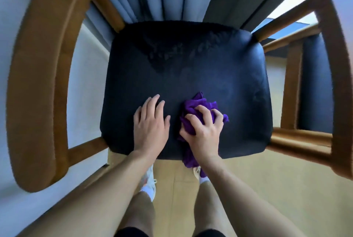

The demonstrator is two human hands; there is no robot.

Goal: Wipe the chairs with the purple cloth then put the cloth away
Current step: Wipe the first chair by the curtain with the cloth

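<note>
One view only, the head cam, so that's all I've got to go on. My right hand (204, 131) has its fingers curled into the purple cloth (198, 103), which is bunched up and pressed onto the black seat (181, 64) of the wooden chair (38, 84). It sits close to the front edge, a bit right of the middle, and a tail of the cloth hangs over that edge. My left hand (150, 129) lies flat on the seat just beside it, fingers straight, holding nothing. Looks like it's bracing.

Cloth-wise, I'd guess it's light, soft and floppy with no shape of its own. Best grabbed as a wad from on top, like now, with the loose tail gathered in so it doesn't drag. The seat looks smooth and a bit shiny, so I reckon the cloth slides easily. A second chair (315, 84) shows past the seat's right edge, presumably next in line.
</note>
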